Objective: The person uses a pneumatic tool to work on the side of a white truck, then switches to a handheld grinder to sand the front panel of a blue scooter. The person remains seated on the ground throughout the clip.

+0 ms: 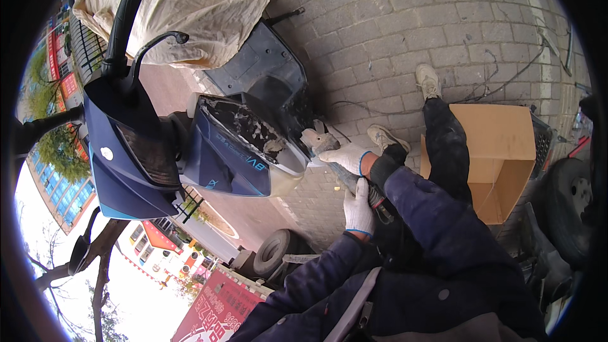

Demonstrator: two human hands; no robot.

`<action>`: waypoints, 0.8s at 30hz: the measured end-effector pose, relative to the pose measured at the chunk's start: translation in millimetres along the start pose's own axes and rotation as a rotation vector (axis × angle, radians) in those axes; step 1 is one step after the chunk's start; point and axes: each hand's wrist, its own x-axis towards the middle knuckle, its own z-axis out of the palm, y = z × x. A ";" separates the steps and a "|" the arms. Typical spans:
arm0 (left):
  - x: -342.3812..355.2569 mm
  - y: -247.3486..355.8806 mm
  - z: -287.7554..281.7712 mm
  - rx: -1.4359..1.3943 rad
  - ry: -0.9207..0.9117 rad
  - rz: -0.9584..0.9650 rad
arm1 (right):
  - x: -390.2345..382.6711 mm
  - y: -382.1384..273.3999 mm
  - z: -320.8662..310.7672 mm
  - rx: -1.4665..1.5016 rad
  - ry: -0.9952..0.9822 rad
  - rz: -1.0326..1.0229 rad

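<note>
Both my hands wear white work gloves. My right hand [346,156] is closed around the front of a long grey power tool [345,178]; its exact kind is hard to make out. Farther back on the same tool, my left hand [359,210] grips with the thumb up. A worn, light grey block-like end [320,140] sticks out past my right hand, beside the lower edge of a blue scooter [237,161]. On the scooter's front, a dark panel [250,130] shows peeling, whitish patches. Whether the tool's end touches the scooter cannot be seen.
An opened cardboard box [487,126] stands beside my legs. Dark cables [491,82] lie on the brick paving. A tyre [275,253] lies beyond my left arm and a wheel [570,196] at the right. Beige cloth [183,6] covers the scooter's seat end.
</note>
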 end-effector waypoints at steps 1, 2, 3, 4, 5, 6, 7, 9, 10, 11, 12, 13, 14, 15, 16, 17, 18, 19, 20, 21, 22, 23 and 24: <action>-0.3 1.4 2.0 0.002 0.002 -0.031 | -1.0 -1.4 -1.7 0.017 0.003 -0.017; 0.2 2.3 4.6 -0.005 -0.004 -0.041 | -1.8 -2.4 -3.9 0.025 0.016 -0.017; 0.6 2.8 6.7 -0.021 -0.019 -0.044 | -2.8 -2.8 -7.0 0.050 0.012 -0.027; 1.6 3.1 8.2 -0.009 -0.016 -0.065 | -3.4 -2.8 -10.1 0.067 0.015 -0.017; 3.6 3.1 9.4 -0.003 -0.026 -0.076 | -3.5 -2.5 -12.5 0.091 0.019 -0.003; 5.7 3.0 10.2 0.000 -0.033 -0.077 | -3.3 -2.3 -14.1 0.099 0.027 0.006; 7.7 2.1 10.5 -0.006 -0.042 -0.096 | -3.0 -1.8 -14.8 0.114 0.034 0.022; 8.9 0.1 8.9 -0.038 -0.058 -0.098 | -2.8 -0.9 -12.9 0.092 0.036 0.034; 8.2 -1.3 7.8 -0.039 -0.049 -0.114 | -3.2 -0.5 -10.6 0.050 0.034 0.025; 6.7 -2.2 6.2 -0.053 -0.047 -0.108 | -3.9 -0.5 -8.2 0.007 0.046 0.030; 3.8 -3.0 4.1 -0.077 -0.054 -0.090 | -5.3 -0.4 -5.5 -0.008 0.024 0.011; 0.8 -3.3 2.6 -0.040 -0.035 -0.073 | -7.3 -0.5 -3.7 -0.025 0.018 0.007; -1.3 -3.6 1.9 -0.013 -0.030 -0.044 | -9.3 -0.4 -2.8 -0.041 0.008 0.011; -2.9 -3.8 2.4 0.014 -0.021 0.001 | -11.1 -0.6 -3.0 -0.034 0.010 -0.010; -4.2 -4.1 3.4 0.023 -0.018 -0.027 | -12.6 -0.4 -4.2 -0.027 0.003 -0.020; -5.5 -4.5 4.7 0.031 -0.007 -0.038 | -13.4 -0.3 -5.7 -0.017 0.001 -0.015; -5.2 -4.8 6.5 0.036 0.004 -0.042 | -13.3 0.0 -7.8 0.025 -0.012 0.002; -3.2 -4.6 7.8 0.023 -0.004 -0.058 | -12.1 0.4 -9.8 0.071 -0.018 0.035; -0.9 -4.0 8.7 0.009 -0.010 -0.068 | -10.3 1.0 -11.2 0.130 -0.038 0.090; 2.0 -3.4 9.0 -0.007 -0.012 -0.073 | -7.3 1.4 -12.0 0.089 0.003 0.032; 4.8 -2.4 8.6 0.001 -0.019 -0.099 | -4.1 1.8 -11.6 0.061 0.028 -0.002; 6.9 -1.2 7.4 0.010 -0.021 -0.122 | -1.3 2.5 -10.6 0.034 0.064 -0.015; 7.6 -0.1 5.6 0.019 -0.023 -0.145 | 0.8 3.2 -9.1 0.033 0.042 -0.008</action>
